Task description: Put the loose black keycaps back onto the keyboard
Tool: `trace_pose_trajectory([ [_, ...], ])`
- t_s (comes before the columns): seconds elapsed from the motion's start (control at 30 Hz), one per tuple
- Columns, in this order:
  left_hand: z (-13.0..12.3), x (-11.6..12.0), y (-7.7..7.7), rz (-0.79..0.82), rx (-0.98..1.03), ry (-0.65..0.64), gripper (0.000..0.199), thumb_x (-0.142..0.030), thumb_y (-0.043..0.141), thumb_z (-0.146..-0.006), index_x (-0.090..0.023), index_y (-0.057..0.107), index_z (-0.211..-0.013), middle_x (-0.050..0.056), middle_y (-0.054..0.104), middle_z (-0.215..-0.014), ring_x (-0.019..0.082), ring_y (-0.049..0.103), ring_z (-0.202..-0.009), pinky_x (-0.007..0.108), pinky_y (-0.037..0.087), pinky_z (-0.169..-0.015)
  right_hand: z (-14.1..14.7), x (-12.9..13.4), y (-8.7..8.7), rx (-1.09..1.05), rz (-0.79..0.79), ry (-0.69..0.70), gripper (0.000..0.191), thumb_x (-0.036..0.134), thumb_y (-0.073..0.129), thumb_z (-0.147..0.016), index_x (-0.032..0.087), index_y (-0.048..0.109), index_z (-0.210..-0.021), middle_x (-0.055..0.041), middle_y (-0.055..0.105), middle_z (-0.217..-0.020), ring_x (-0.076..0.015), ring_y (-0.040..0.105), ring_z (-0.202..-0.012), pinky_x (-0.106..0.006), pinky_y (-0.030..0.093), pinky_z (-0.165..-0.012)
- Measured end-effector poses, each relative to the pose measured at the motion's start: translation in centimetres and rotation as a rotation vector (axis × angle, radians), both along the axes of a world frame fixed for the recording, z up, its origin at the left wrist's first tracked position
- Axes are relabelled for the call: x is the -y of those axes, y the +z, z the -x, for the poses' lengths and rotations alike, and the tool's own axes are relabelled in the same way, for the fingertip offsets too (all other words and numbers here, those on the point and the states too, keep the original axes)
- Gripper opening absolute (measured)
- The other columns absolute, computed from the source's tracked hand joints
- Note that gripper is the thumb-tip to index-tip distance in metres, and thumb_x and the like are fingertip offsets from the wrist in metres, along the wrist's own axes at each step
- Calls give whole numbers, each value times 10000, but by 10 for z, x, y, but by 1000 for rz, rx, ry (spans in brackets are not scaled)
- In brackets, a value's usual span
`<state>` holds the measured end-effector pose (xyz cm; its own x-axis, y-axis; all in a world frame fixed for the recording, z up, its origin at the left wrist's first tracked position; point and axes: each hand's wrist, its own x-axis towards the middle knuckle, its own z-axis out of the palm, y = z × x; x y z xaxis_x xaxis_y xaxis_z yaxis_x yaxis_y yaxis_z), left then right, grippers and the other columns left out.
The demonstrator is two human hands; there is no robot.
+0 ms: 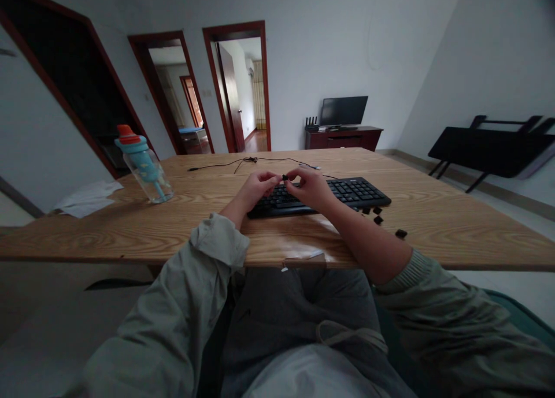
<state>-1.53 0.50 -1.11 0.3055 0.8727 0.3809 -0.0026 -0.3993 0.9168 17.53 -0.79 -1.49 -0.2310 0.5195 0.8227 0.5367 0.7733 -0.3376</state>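
A black keyboard (359,193) lies on the wooden table in front of me. Just above its keys, a small black keycap (285,177) sits between the fingertips of both hands. My left hand (259,189) is closed, thumb and forefinger pinched at the keycap's left side. From the other side my right hand (310,185) pinches it with thumb and forefinger. Several loose black keycaps (378,219) are scattered on the table by the keyboard's right front corner, with one keycap (401,234) lying farther out near my right forearm. My hands hide the middle of the keyboard.
Behind the keyboard runs a thin black cable (250,159) across the wooden table (208,230). At the left stand a clear bottle (147,170) with an orange and blue lid and some white tissues (89,199). Something small and clear (303,259) lies at the front edge.
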Motion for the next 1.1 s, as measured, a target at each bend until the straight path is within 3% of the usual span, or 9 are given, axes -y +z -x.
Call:
trace_pose_trajectory([
  [0.13, -4, 7, 5, -7, -60, 49, 351, -380, 799, -680, -111, 717, -888, -4, 570, -653, 76, 430, -542, 223, 316, -502, -2, -1, 1, 27, -33, -40, 106, 260, 660, -803, 174, 703, -848, -45, 677, -807, -146, 543, -637, -294, 430, -654],
  [0.37, 1, -3, -2, -27, -29, 23, 359, -438, 751, -732, -131, 684, -905, -15, 535, -677, 73, 419, -542, 221, 318, -502, -1, 5, 4, 17, 46, 54, 173, 252, 642, -811, 175, 742, -930, -49, 715, -840, -126, 539, -564, -284, 437, -598],
  [0.7, -2, -6, -9, 99, -19, -186, 371, -486, 709, -771, -143, 570, -794, -27, 443, -622, 71, 397, -523, 207, 295, -487, -2, 3, 1, 42, 95, 115, 297, 289, 634, -809, 170, 741, -1059, -32, 691, -782, -105, 502, -536, -263, 409, -571],
  [0.93, 2, -8, -10, 167, 23, -215, 242, -361, 670, -795, -143, 582, -856, -19, 466, -652, 74, 430, -532, 191, 324, -484, -2, 6, 2, 62, 190, 85, 334, 333, 642, -789, 148, 741, -1049, 14, 600, -616, -87, 432, -481, -234, 350, -521],
  [1.1, -1, -5, -9, 225, 21, -231, 168, -294, 635, -798, -138, 580, -825, -18, 465, -665, 60, 422, -514, 181, 316, -474, 0, 9, 3, 80, 137, 92, 304, 317, 643, -785, 161, 748, -1024, 26, 575, -589, -90, 431, -492, -232, 354, -542],
])
